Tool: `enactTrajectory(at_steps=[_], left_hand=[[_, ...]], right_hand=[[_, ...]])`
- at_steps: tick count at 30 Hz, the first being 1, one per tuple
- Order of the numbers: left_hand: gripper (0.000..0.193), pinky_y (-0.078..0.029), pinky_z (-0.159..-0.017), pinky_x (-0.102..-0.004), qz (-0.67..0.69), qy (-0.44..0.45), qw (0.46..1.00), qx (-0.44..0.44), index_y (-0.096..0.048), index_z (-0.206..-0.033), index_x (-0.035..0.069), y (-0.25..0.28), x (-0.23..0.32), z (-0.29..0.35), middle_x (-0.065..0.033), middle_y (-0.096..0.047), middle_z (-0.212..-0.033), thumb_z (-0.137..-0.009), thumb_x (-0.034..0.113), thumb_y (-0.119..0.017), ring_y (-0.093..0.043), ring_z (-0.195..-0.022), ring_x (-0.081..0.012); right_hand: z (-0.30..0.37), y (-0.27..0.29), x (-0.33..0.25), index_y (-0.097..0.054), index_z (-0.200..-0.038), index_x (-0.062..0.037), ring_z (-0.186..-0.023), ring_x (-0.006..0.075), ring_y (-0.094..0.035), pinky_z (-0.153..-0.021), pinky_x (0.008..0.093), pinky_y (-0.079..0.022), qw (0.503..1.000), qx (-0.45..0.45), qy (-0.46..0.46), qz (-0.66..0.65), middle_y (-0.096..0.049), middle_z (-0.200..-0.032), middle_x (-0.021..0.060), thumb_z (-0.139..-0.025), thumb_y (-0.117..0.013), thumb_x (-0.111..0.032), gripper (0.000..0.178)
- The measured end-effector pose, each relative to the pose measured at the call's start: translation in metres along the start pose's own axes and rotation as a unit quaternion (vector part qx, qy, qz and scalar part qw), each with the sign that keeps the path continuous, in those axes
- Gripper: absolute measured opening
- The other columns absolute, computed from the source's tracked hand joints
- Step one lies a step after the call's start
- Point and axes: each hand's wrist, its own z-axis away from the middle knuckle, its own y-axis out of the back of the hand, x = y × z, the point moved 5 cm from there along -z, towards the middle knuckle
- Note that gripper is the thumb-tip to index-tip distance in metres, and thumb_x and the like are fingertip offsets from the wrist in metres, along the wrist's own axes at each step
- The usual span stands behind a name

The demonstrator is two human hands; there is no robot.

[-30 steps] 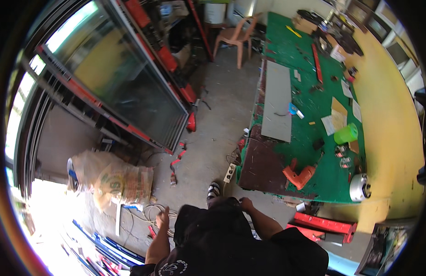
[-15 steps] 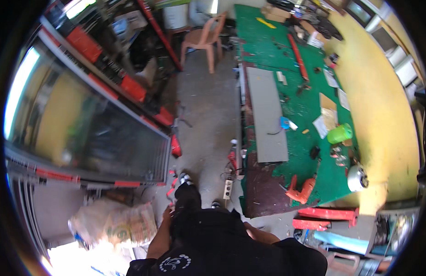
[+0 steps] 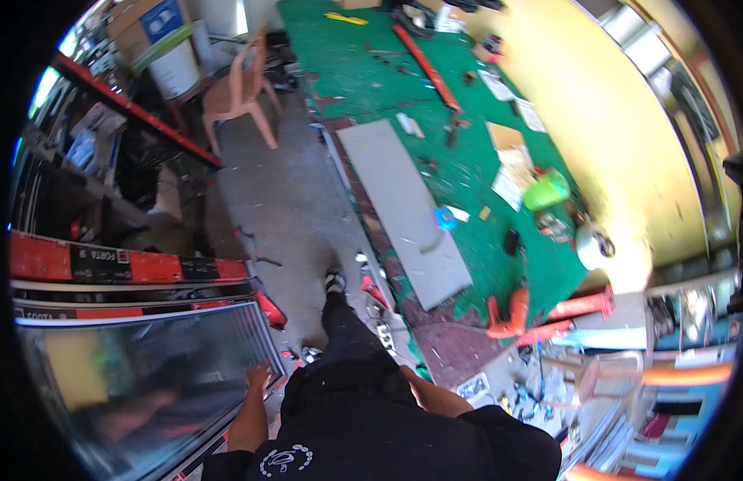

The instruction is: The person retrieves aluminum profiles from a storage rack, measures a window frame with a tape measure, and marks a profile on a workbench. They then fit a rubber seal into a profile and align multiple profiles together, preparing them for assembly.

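My left hand (image 3: pixel 259 375) hangs beside the dark-framed glass panel (image 3: pixel 171 377), near its edge. Its fingers look loosely apart, with nothing seen in them; I cannot tell whether they touch the frame. Close against my body is my right hand (image 3: pixel 410 380), by the near end of the green-topped workbench (image 3: pixel 403 172); its fingers are hidden. On the bench lie a long grey panel (image 3: pixel 395 192), an orange power drill (image 3: pixel 512 313), a small blue tool (image 3: pixel 444 218), a green bottle (image 3: pixel 546 191) and a red bar (image 3: pixel 428 66).
A narrow concrete aisle (image 3: pixel 275 200) runs between the bench and the racks on the left. An orange plastic chair (image 3: pixel 242 98) stands at its far end. A power strip (image 3: pixel 385 338) and red items lie by the bench's foot. Red clamps (image 3: pixel 580 305) are at the lower right.
My view has turned to the right and I have stepped along the aisle. The bench now appears further left and slanted. My left hand has come beside the glass panel.
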Motion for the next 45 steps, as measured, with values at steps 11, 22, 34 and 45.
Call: enactTrajectory(at_steps=[11, 22, 34, 45], left_hand=[[0.043, -0.055, -0.101, -0.0416, 0.046, 0.004, 0.997, 0.058, -0.075, -0.122, 0.009, 0.099, 0.227, -0.13, -0.0161, -0.076, -0.119, -0.084, 0.029, -0.071, -0.072, -0.113, -0.032], [0.041, -0.055, -0.102, -0.044, 0.212, 0.23, 0.931, 0.185, -0.076, -0.12, 0.007, 0.139, 0.203, -0.164, -0.0179, -0.074, -0.124, -0.085, 0.026, -0.065, -0.07, -0.117, -0.0353], [0.037, -0.055, -0.099, -0.0419, 0.32, 0.264, 0.89, 0.191, -0.08, -0.11, 0.009, 0.234, 0.182, -0.291, -0.0144, -0.077, -0.116, -0.082, 0.031, -0.07, -0.072, -0.114, -0.0305], [0.034, -0.055, -0.084, -0.0332, 0.582, 0.283, 0.635, 0.421, -0.076, -0.12, 0.004, 0.339, 0.171, -0.313, -0.0102, -0.078, -0.106, -0.088, 0.015, -0.07, -0.071, -0.095, -0.019]], right_hand=[[-0.182, 0.192, -0.137, -0.077, -0.105, -0.0051, -0.107, 0.0423, -0.071, -0.088, 0.0499, -0.057, 0.999, -0.006, 0.013, 0.029, -0.074, -0.109, 0.0244, -0.089, -0.068, -0.047, 0.046], [-0.321, 0.268, -0.351, -0.077, -0.104, -0.0051, -0.107, 0.0427, -0.071, -0.087, 0.05, -0.057, 0.991, -0.028, 0.108, 0.071, -0.074, -0.109, 0.0249, -0.089, -0.068, -0.045, 0.044], [-0.444, 0.305, -0.563, -0.076, -0.104, -0.0051, -0.106, 0.043, -0.071, -0.086, 0.05, -0.057, 0.907, -0.128, 0.266, 0.3, -0.074, -0.108, 0.0254, -0.089, -0.069, -0.043, 0.042], [-0.492, 0.268, -0.901, -0.074, -0.117, 0.0018, -0.098, 0.0333, -0.075, -0.087, 0.0409, -0.058, 0.902, -0.059, 0.268, 0.334, -0.078, -0.105, 0.0205, -0.084, -0.081, -0.028, 0.045]])
